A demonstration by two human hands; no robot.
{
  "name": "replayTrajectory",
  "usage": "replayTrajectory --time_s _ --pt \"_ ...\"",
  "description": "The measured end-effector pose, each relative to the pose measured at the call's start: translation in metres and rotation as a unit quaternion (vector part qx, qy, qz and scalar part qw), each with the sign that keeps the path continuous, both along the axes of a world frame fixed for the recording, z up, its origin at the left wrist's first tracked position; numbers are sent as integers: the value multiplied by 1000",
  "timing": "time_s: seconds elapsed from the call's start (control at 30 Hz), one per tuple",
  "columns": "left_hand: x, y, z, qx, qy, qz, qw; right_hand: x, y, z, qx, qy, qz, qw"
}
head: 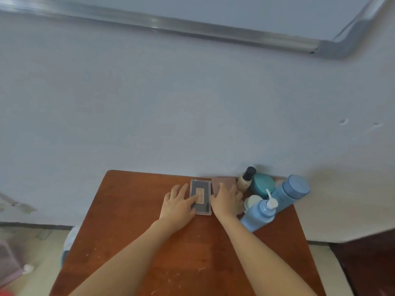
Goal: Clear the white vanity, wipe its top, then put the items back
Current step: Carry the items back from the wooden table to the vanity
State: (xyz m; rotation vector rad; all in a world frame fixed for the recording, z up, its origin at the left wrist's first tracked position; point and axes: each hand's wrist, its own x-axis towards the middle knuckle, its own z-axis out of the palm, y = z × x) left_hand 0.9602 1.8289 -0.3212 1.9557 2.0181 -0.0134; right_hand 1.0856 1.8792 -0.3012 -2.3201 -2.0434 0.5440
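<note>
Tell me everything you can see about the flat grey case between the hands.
The case is a flat rectangle, dark grey inside a clear plastic-looking rim, with a small tan label at its middle. It lies flat on the brown table near the wall. Fingers of the left hand rest on it.

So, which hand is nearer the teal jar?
Right. The right hand rests on the pink case near the teal jar; the left hand lies farther left, on the grey case.
</note>
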Motion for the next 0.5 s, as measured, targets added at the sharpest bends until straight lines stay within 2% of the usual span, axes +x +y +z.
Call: replayTrajectory --time_s 0.23,0.37,0.5 --pt "-15 -7 2 -2 14 3 1000 -13 2 1 -12 1 -24 1000" --pt "-30 -17 3 -12 13 62 998 -25 -3 0 -8 -22 31 999" --pt "-39 -29 9 -25 5 128 991 -37 -20 -5 0 -8 95 995"
